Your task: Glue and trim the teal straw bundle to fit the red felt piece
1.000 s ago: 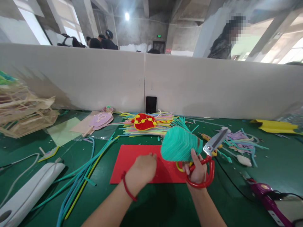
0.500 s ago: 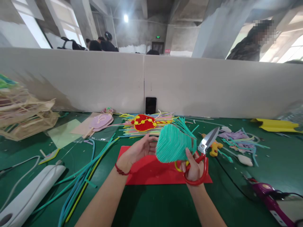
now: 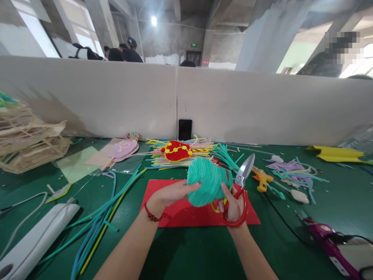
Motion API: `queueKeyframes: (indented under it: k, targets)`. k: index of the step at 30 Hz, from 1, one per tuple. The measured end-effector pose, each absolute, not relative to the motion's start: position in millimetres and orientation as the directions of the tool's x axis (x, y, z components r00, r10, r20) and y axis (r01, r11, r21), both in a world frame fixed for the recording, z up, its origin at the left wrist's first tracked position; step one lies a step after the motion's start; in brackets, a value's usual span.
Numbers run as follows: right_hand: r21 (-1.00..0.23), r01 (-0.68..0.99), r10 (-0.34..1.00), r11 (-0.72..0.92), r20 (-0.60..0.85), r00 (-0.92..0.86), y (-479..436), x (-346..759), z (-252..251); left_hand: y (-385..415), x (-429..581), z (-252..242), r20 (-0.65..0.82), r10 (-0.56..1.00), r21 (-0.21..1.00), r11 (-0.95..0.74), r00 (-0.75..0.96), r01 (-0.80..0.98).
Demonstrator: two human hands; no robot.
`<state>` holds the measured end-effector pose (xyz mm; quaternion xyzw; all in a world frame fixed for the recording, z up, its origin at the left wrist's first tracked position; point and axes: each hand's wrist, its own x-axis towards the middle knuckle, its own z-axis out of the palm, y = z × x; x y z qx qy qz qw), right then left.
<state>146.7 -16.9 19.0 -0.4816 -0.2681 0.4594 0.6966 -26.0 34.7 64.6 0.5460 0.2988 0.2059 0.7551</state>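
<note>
A rounded teal-green striped piece (image 3: 208, 182), apparently covered in rows of fuzzy strips, is held up above a red sheet (image 3: 186, 216). My left hand (image 3: 177, 193) grips its left edge, thumb across the front and fingers behind. At the lower right edge my right hand (image 3: 231, 204) pinches the same piece with its thumb. That hand also keeps hold of red-handled scissors (image 3: 245, 170), whose blades point up and away, to the right of the piece. A small yellow loop shows below the piece, beside the right fingers.
Behind lies a bundle of coloured strips (image 3: 201, 144) with a red-and-yellow fuzzy ornament (image 3: 177, 151) on top. A yellow glue gun (image 3: 262, 179), scraps (image 3: 291, 171) and a purple tool (image 3: 329, 241) lie right. Long strips (image 3: 107, 214) and a white power strip (image 3: 40, 237) lie left. A phone (image 3: 185, 129) leans on the partition.
My left hand has closed on the left edge of the green piece, having been apart from it. The piece, my right hand and the scissors have shifted slightly left.
</note>
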Motion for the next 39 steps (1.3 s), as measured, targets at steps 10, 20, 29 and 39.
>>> queueKeyframes:
  k: [10, 20, 29, 39]
  targets:
    - [-0.934, -0.341, 0.902, 0.103, -0.057, 0.429, -16.6, 143.8, 15.3, 34.8, -23.7, 65.5, -0.223, 0.752, 0.951, 0.307, 0.62, -0.031]
    - [-0.966, -0.249, 0.907, 0.076, -0.037, 0.42, -20.2, 142.5, 14.5, 38.9, -25.1, 62.2, -0.139, 0.748, 0.981, 0.195, 0.649, -0.015]
    - [-0.973, -0.226, 0.908, 0.045, -0.055, 0.416, -19.8, 144.5, 9.7, 40.1, -17.3, 59.9, -0.101, 0.826, 0.992, 0.123, 0.554, -0.003]
    - [-0.979, -0.197, 0.907, 0.052, -0.037, 0.421, -18.9, 144.3, 9.6, 37.4, -7.3, 57.0, -0.119, 0.872, 0.989, 0.149, 0.475, -0.025]
